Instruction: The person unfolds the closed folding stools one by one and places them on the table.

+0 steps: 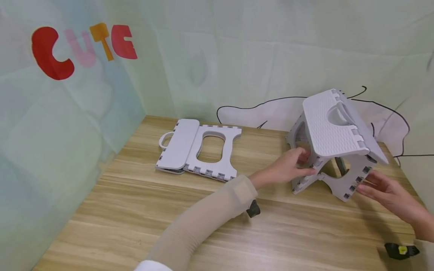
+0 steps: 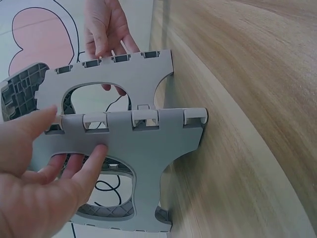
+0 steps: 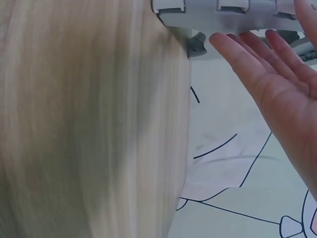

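A light grey folding step stool [image 1: 332, 131] stands partly unfolded at the right of the table, one half of its textured top flat and the other sloping down. My left hand [image 1: 288, 165] holds its near left leg panel. In the left wrist view, the left thumb lies along the hinged edge, and some fingers curl into the oval opening of the leg panel [image 2: 148, 153]. At the opposite leg, my right hand [image 1: 390, 192] has its fingers extended; in the right wrist view, its fingertips [image 3: 218, 38] are right at the panel's underside.
A second folding stool [image 1: 217, 150], folded flat with a loop handle, lies on the wooden table [image 1: 152, 218] at the back left. Printed cloth walls [image 1: 237, 67] stand along the table's left and back edges. Black straps [image 1: 400, 251] hang at both wrists.
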The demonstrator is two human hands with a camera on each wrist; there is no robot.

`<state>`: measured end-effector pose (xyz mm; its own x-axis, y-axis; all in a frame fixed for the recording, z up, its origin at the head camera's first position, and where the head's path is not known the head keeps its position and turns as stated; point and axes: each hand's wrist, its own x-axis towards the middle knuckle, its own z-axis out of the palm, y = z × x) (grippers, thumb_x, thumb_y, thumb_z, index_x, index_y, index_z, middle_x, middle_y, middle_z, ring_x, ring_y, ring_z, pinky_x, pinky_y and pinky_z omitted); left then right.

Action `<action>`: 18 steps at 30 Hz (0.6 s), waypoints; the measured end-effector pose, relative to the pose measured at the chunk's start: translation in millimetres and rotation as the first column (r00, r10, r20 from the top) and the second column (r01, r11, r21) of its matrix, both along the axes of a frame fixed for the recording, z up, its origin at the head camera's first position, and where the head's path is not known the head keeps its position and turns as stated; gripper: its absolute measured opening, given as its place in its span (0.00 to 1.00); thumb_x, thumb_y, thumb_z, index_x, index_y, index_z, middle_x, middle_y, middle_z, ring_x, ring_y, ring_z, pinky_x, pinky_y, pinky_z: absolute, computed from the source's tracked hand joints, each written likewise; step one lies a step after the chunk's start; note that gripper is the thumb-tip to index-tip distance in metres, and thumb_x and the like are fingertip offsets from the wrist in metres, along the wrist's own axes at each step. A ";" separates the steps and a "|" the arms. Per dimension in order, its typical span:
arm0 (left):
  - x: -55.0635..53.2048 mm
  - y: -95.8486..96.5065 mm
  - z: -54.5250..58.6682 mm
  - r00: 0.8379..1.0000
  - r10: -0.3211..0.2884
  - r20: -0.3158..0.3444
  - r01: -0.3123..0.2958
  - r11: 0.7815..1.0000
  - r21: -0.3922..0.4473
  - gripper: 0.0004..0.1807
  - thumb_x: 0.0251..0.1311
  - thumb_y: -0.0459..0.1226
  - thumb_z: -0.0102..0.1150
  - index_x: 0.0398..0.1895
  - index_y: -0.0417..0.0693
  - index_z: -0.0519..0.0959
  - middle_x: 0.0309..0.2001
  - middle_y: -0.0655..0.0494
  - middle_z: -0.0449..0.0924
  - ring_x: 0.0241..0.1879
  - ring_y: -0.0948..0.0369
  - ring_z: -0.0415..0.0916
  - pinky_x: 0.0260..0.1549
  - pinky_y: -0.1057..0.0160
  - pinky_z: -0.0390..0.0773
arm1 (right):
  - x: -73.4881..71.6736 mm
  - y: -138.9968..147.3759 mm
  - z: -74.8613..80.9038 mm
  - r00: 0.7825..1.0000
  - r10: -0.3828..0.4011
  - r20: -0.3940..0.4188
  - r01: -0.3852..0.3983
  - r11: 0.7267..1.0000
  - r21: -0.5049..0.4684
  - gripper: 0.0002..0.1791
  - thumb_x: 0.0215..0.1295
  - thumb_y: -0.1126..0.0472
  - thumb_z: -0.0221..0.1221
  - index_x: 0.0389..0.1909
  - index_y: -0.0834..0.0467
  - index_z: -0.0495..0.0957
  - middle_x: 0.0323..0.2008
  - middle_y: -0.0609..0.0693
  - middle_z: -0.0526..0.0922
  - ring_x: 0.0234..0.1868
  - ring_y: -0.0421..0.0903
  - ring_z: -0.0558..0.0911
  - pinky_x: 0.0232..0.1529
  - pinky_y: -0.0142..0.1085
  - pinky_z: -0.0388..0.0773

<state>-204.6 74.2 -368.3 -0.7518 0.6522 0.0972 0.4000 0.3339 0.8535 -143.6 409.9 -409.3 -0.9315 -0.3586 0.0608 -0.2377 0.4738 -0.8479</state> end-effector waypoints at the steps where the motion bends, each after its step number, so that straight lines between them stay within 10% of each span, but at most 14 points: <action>1: -0.1 -0.6 0.1 1.000 -0.004 -0.004 0.004 1.000 0.001 0.30 0.67 0.44 0.64 0.64 0.37 0.68 0.58 0.50 0.73 0.56 0.65 0.71 0.49 0.77 0.72 | 0.7 0.7 1.4 1.000 -0.024 0.002 0.024 0.999 0.037 0.27 0.75 0.70 0.52 0.72 0.57 0.61 0.56 0.24 0.71 0.52 0.22 0.74 0.43 0.24 0.78; 8: -1.7 -6.2 6.8 0.998 0.030 -0.064 -0.029 1.000 0.001 0.32 0.73 0.53 0.51 0.67 0.37 0.68 0.57 0.52 0.75 0.53 0.65 0.73 0.47 0.76 0.71 | 5.0 9.3 11.0 0.990 -0.141 0.013 0.136 0.973 0.184 0.31 0.76 0.61 0.55 0.72 0.70 0.57 0.54 0.27 0.70 0.49 0.19 0.72 0.40 0.24 0.79; 18: -7.1 -14.3 21.6 0.960 0.280 -0.031 -0.279 0.960 0.039 0.31 0.70 0.61 0.47 0.61 0.48 0.67 0.52 0.55 0.76 0.48 0.64 0.74 0.41 0.69 0.75 | 0.0 19.9 29.7 0.973 -0.227 -0.034 0.228 0.974 0.012 0.12 0.81 0.60 0.44 0.55 0.40 0.68 0.47 0.21 0.73 0.44 0.18 0.76 0.41 0.21 0.78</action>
